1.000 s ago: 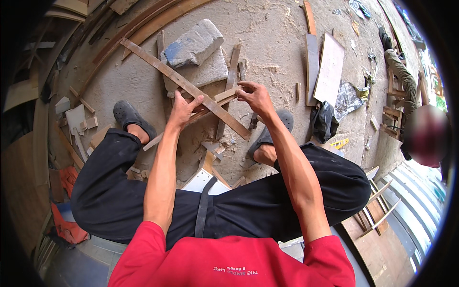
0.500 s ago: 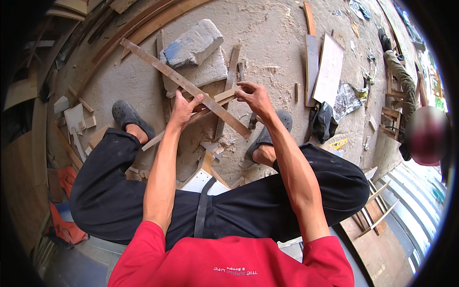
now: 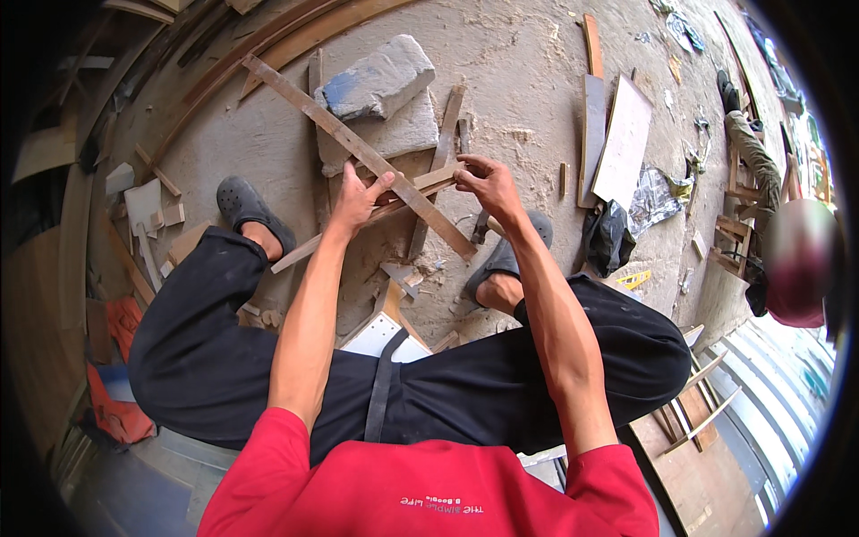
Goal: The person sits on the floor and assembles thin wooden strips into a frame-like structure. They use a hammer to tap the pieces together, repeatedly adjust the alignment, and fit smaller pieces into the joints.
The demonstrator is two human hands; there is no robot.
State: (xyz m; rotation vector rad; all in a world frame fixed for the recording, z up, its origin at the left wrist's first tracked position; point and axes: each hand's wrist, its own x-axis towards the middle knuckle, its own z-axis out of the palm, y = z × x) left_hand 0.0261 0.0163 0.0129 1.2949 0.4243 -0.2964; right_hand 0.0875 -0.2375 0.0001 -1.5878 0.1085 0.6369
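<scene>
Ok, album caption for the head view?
Left hand gripping a long, flat, brown wooden strip, right hand pinching a short, pale wooden piece.

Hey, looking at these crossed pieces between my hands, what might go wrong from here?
The long brown strip might pivot where it crosses the other pieces, since your left hand grips near that crossing and its ends stick out far. The short pale piece could slip, as your right hand seems to have only its end. A swing might also bump the stacked rough blocks close beside the strip.
</scene>
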